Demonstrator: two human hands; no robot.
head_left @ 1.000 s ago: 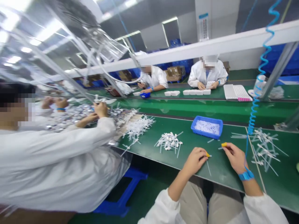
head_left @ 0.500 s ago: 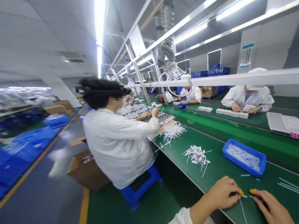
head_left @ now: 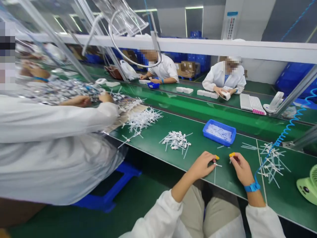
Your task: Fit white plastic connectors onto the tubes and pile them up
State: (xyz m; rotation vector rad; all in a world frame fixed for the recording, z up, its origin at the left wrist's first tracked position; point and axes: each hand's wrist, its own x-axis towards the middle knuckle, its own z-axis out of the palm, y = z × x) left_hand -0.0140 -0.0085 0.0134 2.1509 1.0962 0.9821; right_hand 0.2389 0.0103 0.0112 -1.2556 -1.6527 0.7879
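Observation:
My left hand (head_left: 203, 164) rests on the green table (head_left: 158, 140) near its front edge, fingers pinched on a thin white plastic stick (head_left: 215, 170); its fingertip wears a yellow cot. My right hand (head_left: 240, 168) is a little to the right, also pinched, with a yellow-capped fingertip holding a small white piece I can barely make out. A blue band circles my right wrist. A pile of white plastic parts (head_left: 176, 140) lies just beyond my left hand, and a blue tray (head_left: 219, 132) of white parts stands behind both hands.
A person in a white coat (head_left: 49, 138) sits close on my left on a blue stool (head_left: 116, 185). More white parts (head_left: 272, 157) lie to my right, beside a green fan (head_left: 309, 185). Two people work across the green belt (head_left: 223, 114). A blue coiled hose (head_left: 287, 129) hangs at right.
The view swung left toward the aisle and back onto the table. Both my hands stay pinched close together over the table's front edge, holding the small white parts.

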